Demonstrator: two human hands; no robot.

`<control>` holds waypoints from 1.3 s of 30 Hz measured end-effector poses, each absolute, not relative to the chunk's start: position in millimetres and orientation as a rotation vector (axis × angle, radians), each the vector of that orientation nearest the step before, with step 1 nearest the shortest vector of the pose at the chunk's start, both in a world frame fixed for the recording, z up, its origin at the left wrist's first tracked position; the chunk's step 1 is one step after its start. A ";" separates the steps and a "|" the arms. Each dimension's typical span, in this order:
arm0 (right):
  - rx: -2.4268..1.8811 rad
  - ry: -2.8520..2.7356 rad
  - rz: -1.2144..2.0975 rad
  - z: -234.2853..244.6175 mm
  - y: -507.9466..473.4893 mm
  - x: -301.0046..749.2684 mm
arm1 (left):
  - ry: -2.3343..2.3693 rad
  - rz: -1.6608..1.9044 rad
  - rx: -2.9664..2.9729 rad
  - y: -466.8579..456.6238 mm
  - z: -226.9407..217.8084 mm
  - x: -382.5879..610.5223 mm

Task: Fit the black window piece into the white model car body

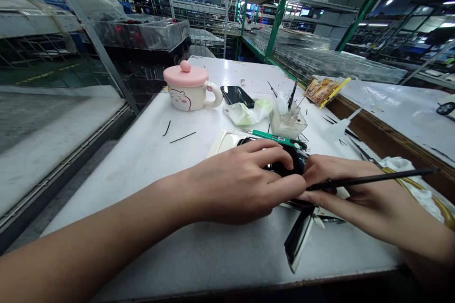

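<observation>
My left hand (249, 180) is closed over a glossy black-and-white model piece (227, 141), its curled fingers pressing on the dark middle. Most of that piece is hidden under my hands. A narrow black-and-white flap (299, 239) sticks out from it toward the table's front edge. Close against the left fingertips, my right hand (355, 189) pinches a long slim black tool (377, 180), which looks like tweezers seen edge-on. The tool slants back over the right hand; its working end is hidden between the fingers. A green-handled pen-like tool (279, 138) lies just behind the piece.
Behind stand a lidded pink-and-white mug (188, 94), a phone (237, 96), a crumpled wrapper (249, 112) and a translucent tool holder (287, 120). Thin black strips (182, 137) lie left. Scissors (408, 182), a dropper bottle (336, 131) and a wooden ledge (384, 137) are right.
</observation>
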State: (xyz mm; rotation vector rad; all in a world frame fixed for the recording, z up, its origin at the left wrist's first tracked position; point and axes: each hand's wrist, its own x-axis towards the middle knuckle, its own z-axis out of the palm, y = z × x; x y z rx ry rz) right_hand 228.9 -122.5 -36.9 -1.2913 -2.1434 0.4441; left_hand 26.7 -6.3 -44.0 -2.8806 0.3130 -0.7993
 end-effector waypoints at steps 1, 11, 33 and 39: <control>-1.282 -2.144 0.444 -37.3 -122.3 228.6 | 0.313 -0.801 -2.885 -6.3 -44.1 27.0; -1.294 -2.175 0.450 -40.5 -124.5 229.9 | 0.324 -0.814 -2.887 -7.2 -43.9 25.8; -1.323 -2.284 0.497 -39.0 -126.7 228.3 | 0.043 -1.566 -3.591 0.9 -40.9 26.4; -1.342 -2.261 0.395 -39.5 -124.3 222.1 | -0.066 -1.610 -3.579 -2.7 -41.8 27.3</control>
